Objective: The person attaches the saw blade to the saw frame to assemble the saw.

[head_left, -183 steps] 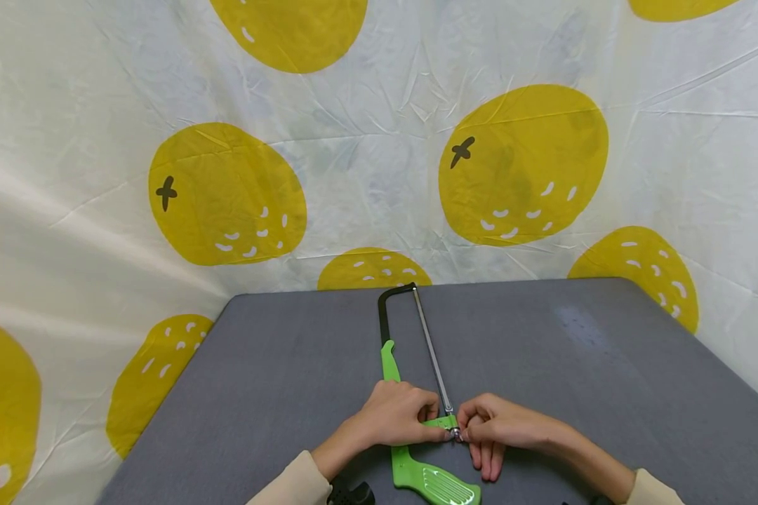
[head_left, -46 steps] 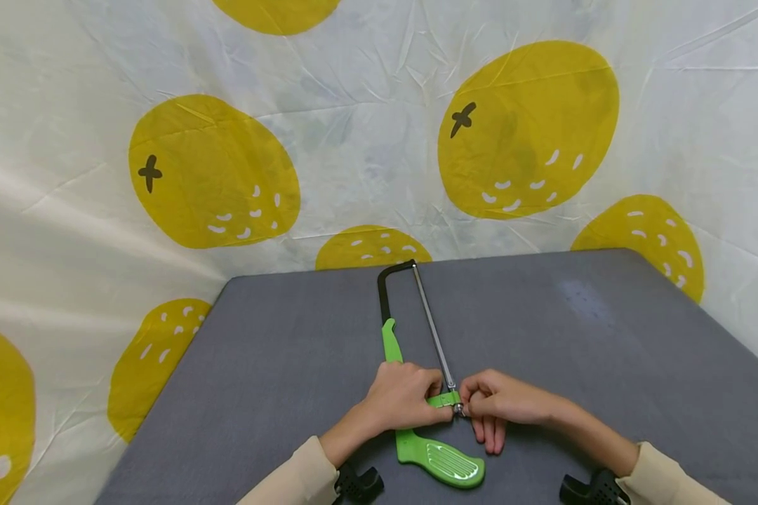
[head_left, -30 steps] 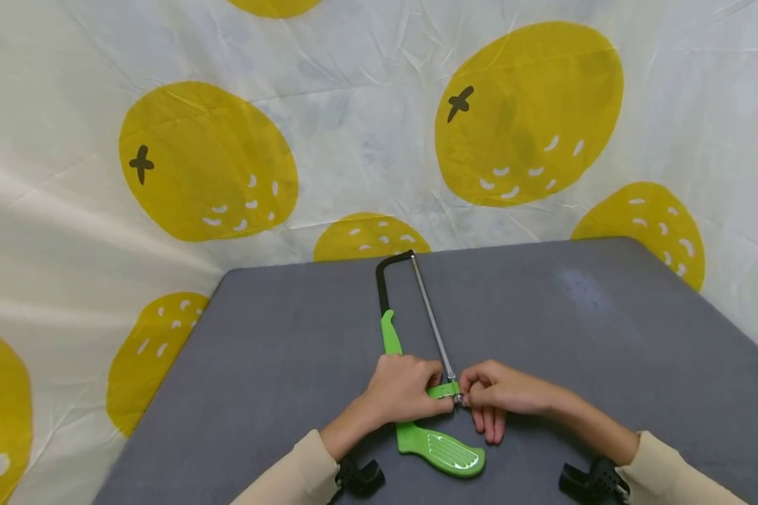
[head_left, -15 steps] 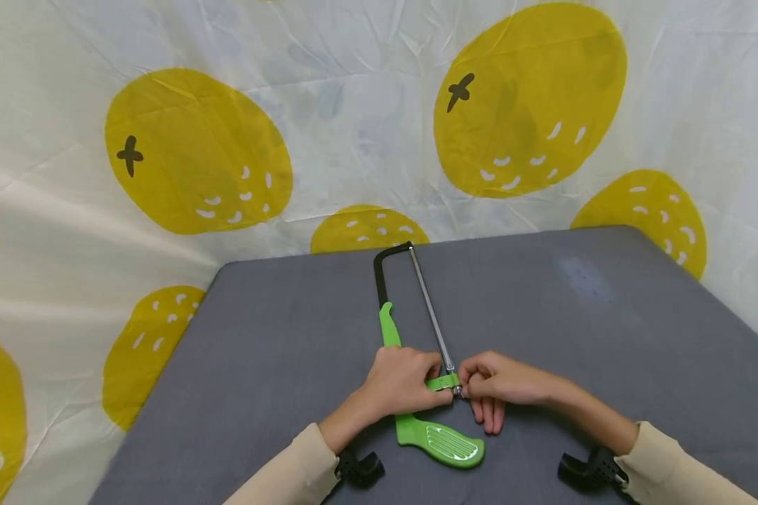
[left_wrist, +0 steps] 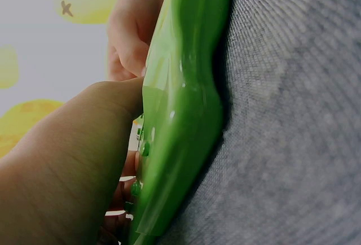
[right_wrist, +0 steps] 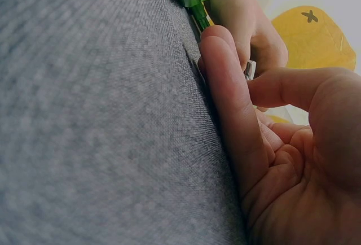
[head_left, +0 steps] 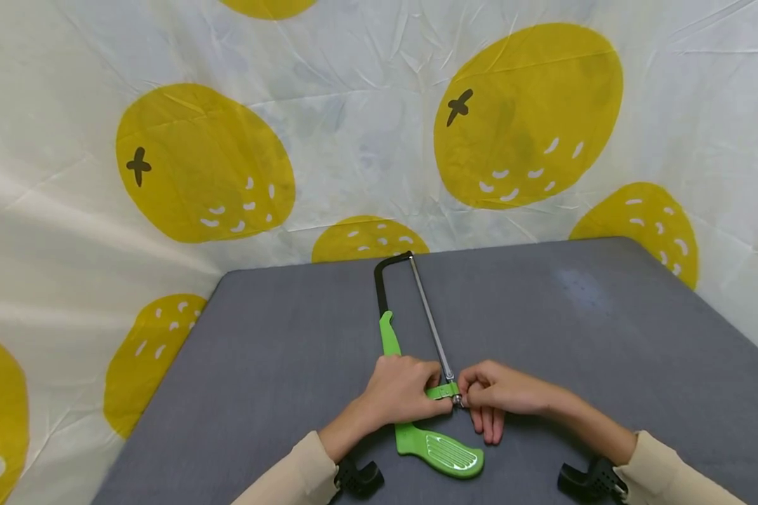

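A hacksaw (head_left: 442, 452) with a green and black frame lies flat on the grey table, its handle nearest me. Its thin metal blade (head_left: 431, 319) runs along the right side. My left hand (head_left: 398, 389) grips the green frame, thumb and fingers around the short green arm (head_left: 443, 391) at the blade's near end. Just right of that arm, thumb and index finger of my right hand (head_left: 512, 389) pinch the small metal wing nut (head_left: 457, 400), partly hidden by the fingertips. In the right wrist view a bit of the metal nut (right_wrist: 250, 70) shows beside the thumb, other fingers resting along the cloth.
The grey cloth-covered table (head_left: 290, 330) reaches back to a white curtain (head_left: 354, 126) printed with yellow fruit. Black wrist devices (head_left: 360, 478) hang below both beige sleeves, close over the table. A pale stain (head_left: 581, 289) marks the cloth at the right.
Both hands keep their places on the hacksaw, with only small motion of the right fingers at the wing nut. The head view has tilted, so saw and table sit higher than 6.1 s ago.
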Demonstrator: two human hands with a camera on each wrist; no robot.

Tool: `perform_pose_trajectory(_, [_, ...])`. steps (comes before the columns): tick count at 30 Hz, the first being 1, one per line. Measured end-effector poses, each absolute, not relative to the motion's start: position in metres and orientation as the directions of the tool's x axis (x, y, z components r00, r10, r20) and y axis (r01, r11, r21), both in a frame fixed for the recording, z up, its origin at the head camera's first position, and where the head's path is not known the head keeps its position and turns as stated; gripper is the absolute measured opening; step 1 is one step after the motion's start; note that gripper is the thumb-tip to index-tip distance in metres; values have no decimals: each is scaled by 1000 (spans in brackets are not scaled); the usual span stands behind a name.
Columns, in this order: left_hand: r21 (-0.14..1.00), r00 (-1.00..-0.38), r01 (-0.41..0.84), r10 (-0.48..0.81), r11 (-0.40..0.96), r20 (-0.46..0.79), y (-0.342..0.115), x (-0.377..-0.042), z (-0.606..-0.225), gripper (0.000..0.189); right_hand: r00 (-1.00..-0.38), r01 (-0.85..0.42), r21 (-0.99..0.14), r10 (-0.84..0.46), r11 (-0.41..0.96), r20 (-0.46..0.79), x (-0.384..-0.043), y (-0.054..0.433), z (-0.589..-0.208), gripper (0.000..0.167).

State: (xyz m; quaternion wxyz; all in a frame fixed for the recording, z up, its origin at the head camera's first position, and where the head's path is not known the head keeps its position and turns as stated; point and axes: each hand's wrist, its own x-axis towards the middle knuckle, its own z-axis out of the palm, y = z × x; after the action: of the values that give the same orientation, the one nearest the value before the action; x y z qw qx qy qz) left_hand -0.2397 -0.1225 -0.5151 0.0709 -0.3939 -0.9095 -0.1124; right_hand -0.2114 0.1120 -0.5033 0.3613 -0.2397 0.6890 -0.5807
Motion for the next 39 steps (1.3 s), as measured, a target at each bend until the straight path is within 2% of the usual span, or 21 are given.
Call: perform_pose_trajectory(39, [132, -680, 730, 696, 670, 230, -122, -245, -518, 41, -620, 87, -976, -755, 201, -211, -216, 112, -503, 13])
